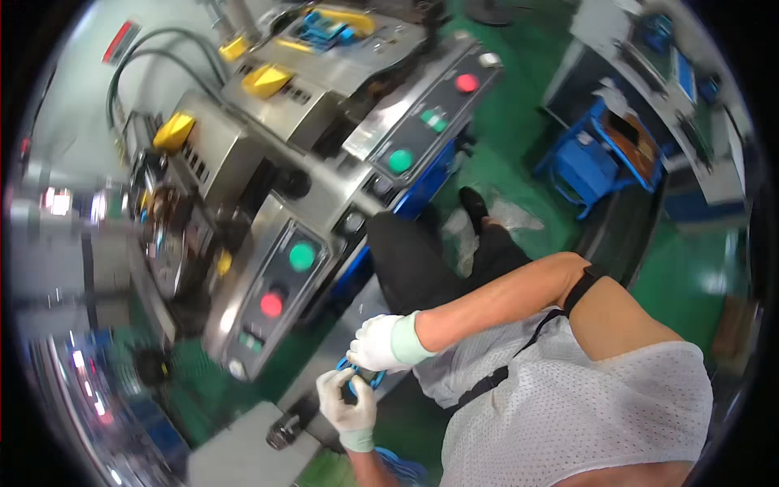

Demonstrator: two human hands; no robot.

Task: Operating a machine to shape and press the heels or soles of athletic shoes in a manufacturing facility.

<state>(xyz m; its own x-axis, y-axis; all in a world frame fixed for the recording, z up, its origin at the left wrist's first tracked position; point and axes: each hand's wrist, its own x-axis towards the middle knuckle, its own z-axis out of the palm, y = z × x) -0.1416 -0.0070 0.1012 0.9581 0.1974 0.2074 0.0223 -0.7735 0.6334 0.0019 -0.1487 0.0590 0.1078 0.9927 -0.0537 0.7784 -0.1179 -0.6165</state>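
Note:
My left hand, in a white glove, is low in the picture with thumb and forefinger curved round a small blue looped piece. My right hand, gloved in white with a pale green cuff, closes on the same piece from above. The gloves nearly touch. Fingers cover most of the piece, and its exact kind cannot be made out. A bundle of similar blue strands lies beside my left forearm at the lower edge.
A metal machine with control panels, green and red buttons and yellow guards stands ahead. Blue pieces rest on its top. A dark cylindrical fitting is left of my hands. A blue stool-like frame and a workbench stand at right.

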